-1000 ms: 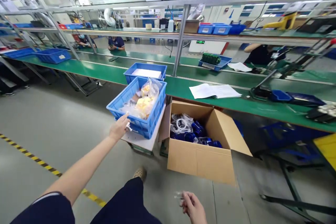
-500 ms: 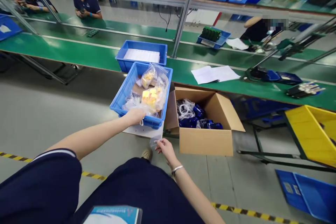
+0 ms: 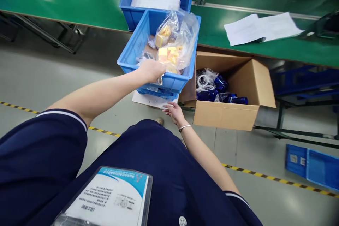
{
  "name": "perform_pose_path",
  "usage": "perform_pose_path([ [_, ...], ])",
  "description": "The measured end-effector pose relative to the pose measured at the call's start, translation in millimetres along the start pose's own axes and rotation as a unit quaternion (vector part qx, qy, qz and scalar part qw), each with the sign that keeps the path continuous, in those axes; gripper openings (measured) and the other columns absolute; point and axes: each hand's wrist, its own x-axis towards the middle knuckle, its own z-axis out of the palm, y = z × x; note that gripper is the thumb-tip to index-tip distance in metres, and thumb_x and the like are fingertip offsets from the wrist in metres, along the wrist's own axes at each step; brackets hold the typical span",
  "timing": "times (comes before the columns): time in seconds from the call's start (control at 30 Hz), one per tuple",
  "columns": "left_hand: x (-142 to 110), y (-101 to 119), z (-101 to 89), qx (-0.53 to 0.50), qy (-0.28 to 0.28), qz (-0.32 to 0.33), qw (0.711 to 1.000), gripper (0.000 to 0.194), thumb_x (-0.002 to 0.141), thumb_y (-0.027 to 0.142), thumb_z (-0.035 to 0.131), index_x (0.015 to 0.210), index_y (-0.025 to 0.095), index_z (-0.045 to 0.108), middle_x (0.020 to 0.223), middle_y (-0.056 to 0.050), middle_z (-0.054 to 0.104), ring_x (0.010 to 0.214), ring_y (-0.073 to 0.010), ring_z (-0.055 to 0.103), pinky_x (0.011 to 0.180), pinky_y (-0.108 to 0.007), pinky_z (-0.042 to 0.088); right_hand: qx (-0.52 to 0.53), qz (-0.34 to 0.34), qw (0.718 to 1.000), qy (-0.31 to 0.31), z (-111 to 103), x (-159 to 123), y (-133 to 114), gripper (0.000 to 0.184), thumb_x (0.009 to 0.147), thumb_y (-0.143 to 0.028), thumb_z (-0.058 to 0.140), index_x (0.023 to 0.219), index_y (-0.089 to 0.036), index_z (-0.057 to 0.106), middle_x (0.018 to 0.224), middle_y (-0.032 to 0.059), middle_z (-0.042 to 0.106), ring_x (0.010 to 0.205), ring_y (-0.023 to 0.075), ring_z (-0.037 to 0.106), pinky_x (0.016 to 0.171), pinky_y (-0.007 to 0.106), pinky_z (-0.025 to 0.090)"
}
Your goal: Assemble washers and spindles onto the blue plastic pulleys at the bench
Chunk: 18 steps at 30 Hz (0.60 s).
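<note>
Head view: my right hand [image 3: 175, 113] pinches a small clear plastic piece [image 3: 165, 106] in front of the blue bin [image 3: 173, 83].
The piece looks light, thin and slippery, best taken by one edge. My left hand [image 3: 150, 71] is at the bin's front rim; what it grips, I cannot tell. Inside, clear bags [image 3: 189, 39] around yellow pieces [image 3: 163, 53] seem soft and slick, best gathered by loose film.
</note>
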Motion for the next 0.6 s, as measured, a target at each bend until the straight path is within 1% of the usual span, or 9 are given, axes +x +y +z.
perform_pose_path([
  [0.07,5.3,-2.8,-9.7,0.005,-0.011,-0.007,1.0,0.028,0.077,0.02,0.064,0.103,0.011,0.066,0.096,-0.009,0.065,0.103,-0.0319,0.061,0.09,-0.044,0.043,0.015,-0.014,1.0,0.011,3.4,9.9,-7.1,0.02,0.086,-0.019,0.054,0.105,-0.02,0.049,0.09,0.0042,0.071,0.064,0.0131,0.068,0.05,0.02,0.048],
  [0.13,8.5,-3.5,-13.8,0.006,-0.019,-0.011,1.0,0.028,0.078,0.024,0.066,0.103,0.011,0.066,0.094,-0.008,0.063,0.104,-0.0324,0.061,0.092,-0.047,0.042,0.04,-0.024,0.999,0.022,6.6,21.3,-14.3,0.021,0.087,-0.019,0.053,0.107,-0.021,0.048,0.089,0.0026,0.07,0.066,0.0132,0.068,0.053,0.021,0.051],
  [0.23,8.9,-3.0,-12.0,0.004,-0.021,-0.003,1.0,0.026,0.081,0.03,0.065,0.099,0.012,0.066,0.091,-0.006,0.062,0.102,-0.0299,0.061,0.093,-0.046,0.042,0.083,-0.003,0.995,0.06,9.5,39.5,-20.4,0.029,0.086,-0.017,0.053,0.112,-0.022,0.041,0.09,0.0025,0.067,0.07,0.0144,0.069,0.06,0.024,0.054],
  [0.33,6.3,-2.9,-7.0,-0.002,-0.017,0.002,1.0,0.025,0.082,0.032,0.063,0.098,0.012,0.066,0.089,-0.005,0.062,0.098,-0.0274,0.062,0.09,-0.044,0.044,0.088,0.027,0.991,0.096,9.0,52.2,-17.9,0.039,0.085,-0.016,0.056,0.118,-0.02,0.036,0.09,0.0027,0.063,0.072,0.0154,0.07,0.064,0.027,0.056],
  [0.4,5.1,-3.5,-3.6,-0.003,-0.018,-0.002,1.0,0.024,0.082,0.03,0.063,0.098,0.012,0.065,0.087,-0.005,0.062,0.096,-0.0269,0.062,0.088,-0.043,0.045,0.083,0.035,0.991,0.102,6.6,54.1,-12.2,0.039,0.085,-0.015,0.056,0.118,-0.02,0.036,0.09,0.0031,0.062,0.072,0.0154,0.07,0.064,0.027,0.057],
  [0.47,4.7,-3.9,0.7,0.005,-0.021,-0.006,1.0,0.022,0.082,0.027,0.063,0.098,0.012,0.066,0.088,-0.005,0.062,0.095,-0.0263,0.062,0.087,-0.041,0.045,0.078,0.043,0.991,0.102,2.9,50.6,-4.6,0.034,0.084,-0.014,0.056,0.114,-0.019,0.039,0.09,0.0039,0.063,0.073,0.0156,0.07,0.064,0.027,0.056],
  [0.6,2.3,1.9,14.0,0.032,-0.015,0.004,0.999,0.02,0.083,0.021,0.055,0.099,0.013,0.065,0.091,-0.007,0.064,0.094,-0.0265,0.063,0.083,-0.038,0.047,0.071,0.058,0.991,0.097,-8.5,32.7,12.8,0.022,0.083,-0.014,0.058,0.102,-0.018,0.047,0.09,0.0066,0.066,0.073,0.0159,0.07,0.061,0.025,0.054],
])
